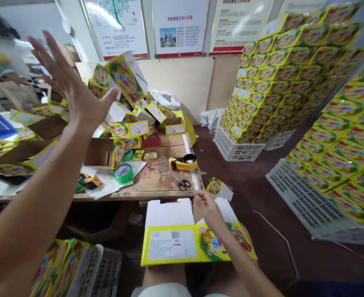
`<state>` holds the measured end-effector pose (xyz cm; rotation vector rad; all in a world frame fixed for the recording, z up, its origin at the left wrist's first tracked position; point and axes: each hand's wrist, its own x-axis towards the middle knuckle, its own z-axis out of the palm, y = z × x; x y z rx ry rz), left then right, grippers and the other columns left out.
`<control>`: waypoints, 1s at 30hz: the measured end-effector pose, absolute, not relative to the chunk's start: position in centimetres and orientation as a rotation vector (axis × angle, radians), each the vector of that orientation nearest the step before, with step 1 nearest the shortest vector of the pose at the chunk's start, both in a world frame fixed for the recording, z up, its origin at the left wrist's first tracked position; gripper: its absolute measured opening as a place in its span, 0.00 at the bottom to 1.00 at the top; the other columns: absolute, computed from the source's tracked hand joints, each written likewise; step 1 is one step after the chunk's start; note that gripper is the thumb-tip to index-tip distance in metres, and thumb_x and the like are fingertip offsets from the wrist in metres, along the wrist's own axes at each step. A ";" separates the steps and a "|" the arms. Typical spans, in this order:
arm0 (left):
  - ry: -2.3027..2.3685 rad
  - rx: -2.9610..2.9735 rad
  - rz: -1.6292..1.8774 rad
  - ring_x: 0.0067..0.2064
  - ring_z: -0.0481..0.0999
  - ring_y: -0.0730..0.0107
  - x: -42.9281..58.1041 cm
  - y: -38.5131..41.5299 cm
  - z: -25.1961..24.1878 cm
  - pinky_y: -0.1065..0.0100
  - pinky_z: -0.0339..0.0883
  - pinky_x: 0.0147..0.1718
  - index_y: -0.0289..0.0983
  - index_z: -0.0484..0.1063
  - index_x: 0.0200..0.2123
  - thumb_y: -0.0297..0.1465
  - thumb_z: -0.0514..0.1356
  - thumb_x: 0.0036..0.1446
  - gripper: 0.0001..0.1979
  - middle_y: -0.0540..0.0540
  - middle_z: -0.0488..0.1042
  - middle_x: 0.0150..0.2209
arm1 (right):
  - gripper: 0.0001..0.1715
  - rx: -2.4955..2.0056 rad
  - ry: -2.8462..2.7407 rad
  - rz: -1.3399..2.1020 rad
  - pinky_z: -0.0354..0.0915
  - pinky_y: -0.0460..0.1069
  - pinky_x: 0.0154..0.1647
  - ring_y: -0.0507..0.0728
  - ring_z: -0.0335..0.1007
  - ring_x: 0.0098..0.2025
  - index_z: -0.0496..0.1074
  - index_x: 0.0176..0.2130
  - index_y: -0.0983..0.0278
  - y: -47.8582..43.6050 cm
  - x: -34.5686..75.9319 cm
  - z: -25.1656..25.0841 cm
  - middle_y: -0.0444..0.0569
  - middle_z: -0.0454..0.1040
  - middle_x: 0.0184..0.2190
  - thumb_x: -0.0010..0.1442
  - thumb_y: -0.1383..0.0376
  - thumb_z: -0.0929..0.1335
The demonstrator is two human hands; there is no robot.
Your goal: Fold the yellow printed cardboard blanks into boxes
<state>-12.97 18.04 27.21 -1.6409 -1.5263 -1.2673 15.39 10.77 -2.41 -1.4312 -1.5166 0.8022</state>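
Note:
My left hand (pixel 79 95) is raised high at the left with its fingers spread, and nothing is in it. Just past its thumb a yellow and green printed box (pixel 126 78) hangs tilted over the heap of boxes, apart from the palm. A partly folded yellow carton (pixel 172 243) with white flaps lies across my lap. My right hand (pixel 206 204) is over the carton's upper edge, its fingers bent together near the flaps; whether they pinch anything is too small to tell.
On the wooden table (pixel 157 177) are scissors (pixel 184 184), a yellow tape dispenser (pixel 184 162), green tape rolls (pixel 123 173) and open boxes (pixel 99 152). Stacked cartons (pixel 271 82) stand on white crates (pixel 237 144) at the right. A crate (pixel 107 272) of flat cartons is at lower left.

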 end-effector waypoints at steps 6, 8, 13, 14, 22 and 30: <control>-1.684 -2.266 -1.076 0.68 0.36 0.50 -10.5 13.7 7.8 0.46 0.31 0.63 0.32 0.46 0.64 0.37 0.60 0.54 0.39 0.34 0.41 0.67 | 0.14 -1.461 -2.164 0.553 0.59 0.54 0.51 0.58 0.65 0.50 0.68 0.46 0.63 11.1 11.1 -4.7 0.51 0.71 0.45 0.61 0.61 0.64; -2.091 -2.453 -1.053 0.67 0.37 0.44 -10.1 10.4 -0.6 0.40 0.39 0.60 0.31 0.43 0.65 0.38 0.61 0.51 0.44 0.27 0.39 0.67 | 0.17 -1.466 -2.221 0.553 0.57 0.55 0.52 0.60 0.63 0.52 0.69 0.47 0.62 11.2 10.5 -5.4 0.52 0.70 0.47 0.58 0.60 0.67; -2.545 -2.476 -1.181 0.67 0.37 0.39 -9.6 3.8 -11.3 0.41 0.37 0.61 0.37 0.43 0.66 0.42 0.64 0.47 0.49 0.29 0.40 0.67 | 0.17 -1.514 -2.298 0.493 0.51 0.57 0.55 0.61 0.60 0.53 0.69 0.47 0.63 11.7 9.7 -6.1 0.53 0.68 0.48 0.57 0.61 0.68; -2.545 -2.447 -1.200 0.67 0.37 0.41 -9.5 3.3 -11.7 0.43 0.36 0.62 0.37 0.41 0.66 0.43 0.63 0.48 0.49 0.29 0.40 0.67 | 0.14 -1.518 -2.308 0.483 0.51 0.57 0.55 0.61 0.60 0.52 0.70 0.44 0.62 11.8 9.6 -6.0 0.52 0.68 0.47 0.58 0.60 0.68; -2.566 -2.301 -1.003 0.68 0.37 0.46 -8.6 3.2 -12.0 0.44 0.33 0.62 0.30 0.33 0.66 0.46 0.59 0.51 0.50 0.28 0.40 0.66 | 0.14 -1.612 -2.287 0.364 0.49 0.58 0.54 0.62 0.59 0.50 0.69 0.44 0.63 11.9 9.1 -5.7 0.53 0.69 0.45 0.58 0.59 0.67; -2.573 -2.229 -1.062 0.68 0.38 0.47 -8.3 2.4 -12.5 0.46 0.32 0.63 0.28 0.34 0.66 0.48 0.62 0.47 0.55 0.27 0.43 0.66 | 0.10 -1.581 -2.287 0.334 0.44 0.59 0.56 0.60 0.63 0.45 0.69 0.37 0.63 11.4 9.7 -3.4 0.49 0.73 0.37 0.58 0.59 0.67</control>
